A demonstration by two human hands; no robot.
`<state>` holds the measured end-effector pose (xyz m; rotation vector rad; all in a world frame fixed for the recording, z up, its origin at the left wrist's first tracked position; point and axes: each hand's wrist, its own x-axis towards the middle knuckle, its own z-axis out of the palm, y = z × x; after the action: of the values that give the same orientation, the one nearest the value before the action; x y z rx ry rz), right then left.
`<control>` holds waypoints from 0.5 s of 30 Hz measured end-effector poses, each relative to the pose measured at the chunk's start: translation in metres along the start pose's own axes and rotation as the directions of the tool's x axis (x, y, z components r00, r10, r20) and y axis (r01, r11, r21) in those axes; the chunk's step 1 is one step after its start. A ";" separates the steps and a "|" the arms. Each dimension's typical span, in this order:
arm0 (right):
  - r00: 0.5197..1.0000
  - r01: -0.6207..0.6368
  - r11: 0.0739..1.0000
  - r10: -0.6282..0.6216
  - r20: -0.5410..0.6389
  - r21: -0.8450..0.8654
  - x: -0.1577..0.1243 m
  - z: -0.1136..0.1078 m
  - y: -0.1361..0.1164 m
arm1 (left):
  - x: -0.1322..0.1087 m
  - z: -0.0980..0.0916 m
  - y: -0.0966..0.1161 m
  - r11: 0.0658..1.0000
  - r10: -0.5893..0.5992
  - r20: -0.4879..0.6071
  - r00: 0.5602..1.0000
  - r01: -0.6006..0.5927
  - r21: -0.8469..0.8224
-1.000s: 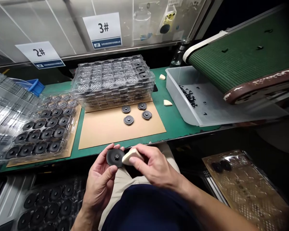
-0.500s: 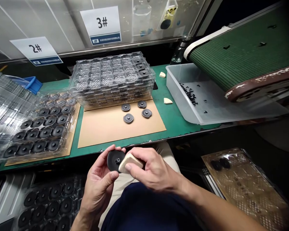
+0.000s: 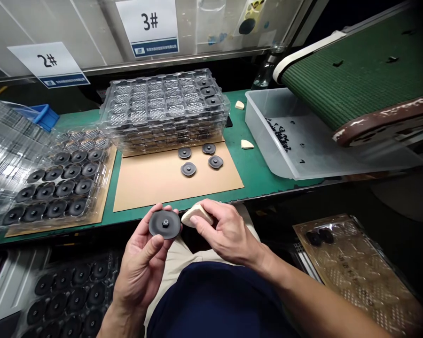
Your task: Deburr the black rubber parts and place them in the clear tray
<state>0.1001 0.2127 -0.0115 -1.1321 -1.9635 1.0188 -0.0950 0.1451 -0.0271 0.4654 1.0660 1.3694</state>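
My left hand (image 3: 144, 256) grips a black round disc (image 3: 158, 229) by its rim, its raised centre facing up. Between the thumb and fingers of my right hand (image 3: 229, 234) is a cream-coloured sponge pad (image 3: 196, 215), just right of the disc and close to its edge. Beyond my hands, several similar discs (image 3: 188, 169) lie on a brown cardboard sheet (image 3: 151, 185). Two more cream pads, one of them a near wedge (image 3: 247, 144), rest on the green bench top (image 3: 232, 136).
Stacked clear blister trays (image 3: 162, 108) stand at the back. A disc-filled tray (image 3: 65, 188) sits left, another lower left (image 3: 74, 300). At right, a translucent bin (image 3: 278, 155) holds small black parts below a green conveyor belt (image 3: 366, 75). A brown-backed tray (image 3: 356, 272) lies lower right.
My left hand has tipped the disc flatter and shifted it slightly left. The sponge pad in my right hand has come off the disc, moving up and right.
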 end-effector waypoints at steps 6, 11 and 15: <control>0.973 0.226 0.972 -0.222 0.069 -0.063 -0.004 -0.003 -0.016 | -0.003 0.003 0.001 0.995 0.069 -0.013 0.998 -0.068 0.069; 0.958 0.283 0.946 -0.273 0.085 -0.161 -0.005 -0.002 -0.024 | -0.005 0.004 -0.001 0.993 0.080 -0.003 0.997 -0.079 0.086; 0.972 0.235 0.952 -0.228 0.060 -0.195 -0.006 -0.001 -0.025 | -0.005 0.005 -0.001 0.995 0.084 -0.001 0.996 -0.084 0.060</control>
<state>0.0931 0.1997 0.0094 -0.9630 -2.2076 0.7352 -0.0896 0.1417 -0.0238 0.5575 1.1029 1.4159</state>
